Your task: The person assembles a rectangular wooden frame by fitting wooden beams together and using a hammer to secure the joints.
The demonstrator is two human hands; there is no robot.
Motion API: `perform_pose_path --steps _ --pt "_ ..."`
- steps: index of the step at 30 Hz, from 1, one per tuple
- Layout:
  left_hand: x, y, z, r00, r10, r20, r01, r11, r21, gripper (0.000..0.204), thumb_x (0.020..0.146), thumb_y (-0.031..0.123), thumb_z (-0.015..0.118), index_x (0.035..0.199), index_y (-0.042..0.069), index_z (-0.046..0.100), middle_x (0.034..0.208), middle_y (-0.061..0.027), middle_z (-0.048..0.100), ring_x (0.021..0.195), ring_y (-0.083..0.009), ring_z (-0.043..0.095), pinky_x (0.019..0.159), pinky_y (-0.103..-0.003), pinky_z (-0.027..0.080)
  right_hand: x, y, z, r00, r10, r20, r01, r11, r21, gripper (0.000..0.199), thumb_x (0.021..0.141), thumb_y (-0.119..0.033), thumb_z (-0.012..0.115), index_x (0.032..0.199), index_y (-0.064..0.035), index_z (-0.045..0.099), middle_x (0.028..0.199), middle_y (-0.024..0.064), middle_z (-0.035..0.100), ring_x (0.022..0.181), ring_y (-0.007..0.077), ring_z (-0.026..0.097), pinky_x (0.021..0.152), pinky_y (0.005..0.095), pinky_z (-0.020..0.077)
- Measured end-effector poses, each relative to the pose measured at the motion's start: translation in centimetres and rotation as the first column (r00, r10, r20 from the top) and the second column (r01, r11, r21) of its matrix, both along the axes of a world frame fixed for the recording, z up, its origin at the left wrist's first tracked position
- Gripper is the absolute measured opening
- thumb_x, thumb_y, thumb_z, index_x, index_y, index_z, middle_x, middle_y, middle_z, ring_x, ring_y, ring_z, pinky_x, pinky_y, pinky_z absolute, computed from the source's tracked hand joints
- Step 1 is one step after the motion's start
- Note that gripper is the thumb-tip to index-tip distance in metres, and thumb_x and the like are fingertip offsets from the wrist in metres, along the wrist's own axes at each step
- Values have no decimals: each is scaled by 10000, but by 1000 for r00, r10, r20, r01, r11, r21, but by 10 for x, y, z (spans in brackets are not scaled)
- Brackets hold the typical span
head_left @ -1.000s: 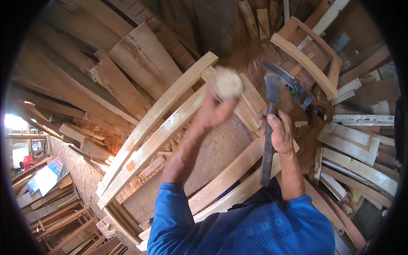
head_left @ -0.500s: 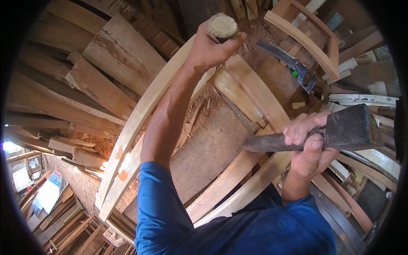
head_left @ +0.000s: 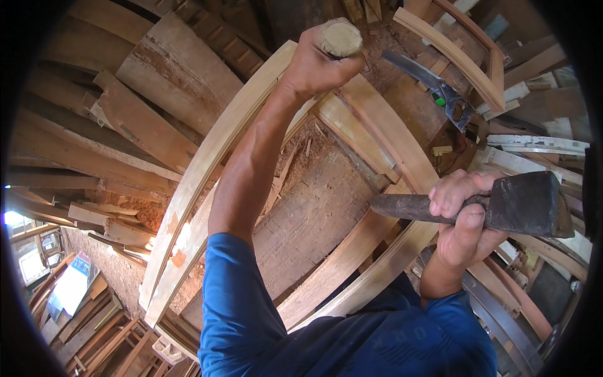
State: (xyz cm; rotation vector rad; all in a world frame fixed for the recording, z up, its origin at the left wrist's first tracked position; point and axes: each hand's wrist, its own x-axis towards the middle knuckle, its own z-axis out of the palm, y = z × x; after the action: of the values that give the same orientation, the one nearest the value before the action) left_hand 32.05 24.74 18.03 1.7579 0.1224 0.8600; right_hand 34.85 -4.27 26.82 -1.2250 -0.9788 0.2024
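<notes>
My left hand (head_left: 314, 72) is wrapped round an upright wooden handle (head_left: 340, 39), its round, pale, frayed end facing up. Whatever lies below the fist is hidden, so I cannot tell the tool's kind for sure. That fist is over the far corner of a curved, light wooden frame (head_left: 210, 154). To the right, my right hand (head_left: 461, 217) grips a dark, worn mallet (head_left: 527, 204) by its thick handle. The mallet's blocky head points right, and it is held above the frame's right side, apart from the wooden handle.
A handsaw (head_left: 418, 72) lies beyond the frame. Another curved wooden frame (head_left: 449, 56) is at the far right. Planks (head_left: 182, 69) are stacked on the left, and wood shavings (head_left: 147, 217) lie beside them. A flat board (head_left: 308, 213) shows inside the near frame.
Both hands have shifted slightly right in the picture. The mallet is a little lower and farther right. The grip of each hand is unchanged.
</notes>
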Motion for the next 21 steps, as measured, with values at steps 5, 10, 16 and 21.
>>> perform_pose_path --steps 5,10,16,21 --pt "0 -4 1 1000 23 -16 -22 997 69 103 869 114 745 891 39 678 731 -2 645 666 -87 644 570 -273 560 6 2 2 998 -47 50 49 998 -45 448 1006 -338 676 1205 25 503 736 68 540 624 164 538 600 333 502" --pt "2 -4 2 1000 10 7 -9 999 -37 94 871 105 735 889 34 676 758 -17 656 661 -94 647 549 -282 562 10 6 8 994 -65 83 66 998 -13 450 1007 -336 677 1192 36 505 736 67 539 623 161 541 597 336 503" --pt "3 3 -4 999 28 -23 -28 999 -18 96 874 108 725 912 32 681 771 -18 665 643 -96 642 555 -278 555 10 8 10 996 -51 79 51 999 0 440 1016 -324 667 1192 45 504 736 66 538 627 160 541 597 334 501" --pt "3 -6 -3 999 -49 -9 49 999 13 86 848 85 732 903 48 677 762 6 643 674 -79 606 621 -270 522 12 8 9 996 -50 77 50 999 1 431 1020 -306 658 1200 50 497 739 67 536 628 157 537 595 331 498"
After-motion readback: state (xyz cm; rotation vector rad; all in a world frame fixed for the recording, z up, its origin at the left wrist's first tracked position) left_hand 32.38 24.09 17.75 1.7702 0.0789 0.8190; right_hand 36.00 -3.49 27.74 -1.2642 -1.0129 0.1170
